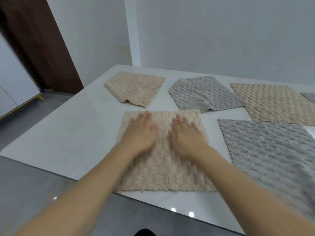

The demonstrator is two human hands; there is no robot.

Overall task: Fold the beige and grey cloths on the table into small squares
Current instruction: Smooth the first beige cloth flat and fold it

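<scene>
A beige textured cloth (pixel 162 172) lies flat on the white table (pixel 71 133) right in front of me. My left hand (pixel 141 133) and my right hand (pixel 187 138) rest palm down on its upper half, side by side, fingers spread and holding nothing. Both hands are blurred. Farther back lie a folded beige cloth (pixel 134 88) and a folded grey cloth (pixel 201 94). A large grey cloth (pixel 265 150) lies spread out to the right, and another beige cloth (pixel 272 103) lies flat behind it.
A sliver of one more grey cloth (pixel 309 97) shows at the right edge. White walls (pixel 221 40) stand behind the table, with a dark brown door (pixel 39 43) at the left. Grey floor (pixel 34 193) runs along the table's near and left edges.
</scene>
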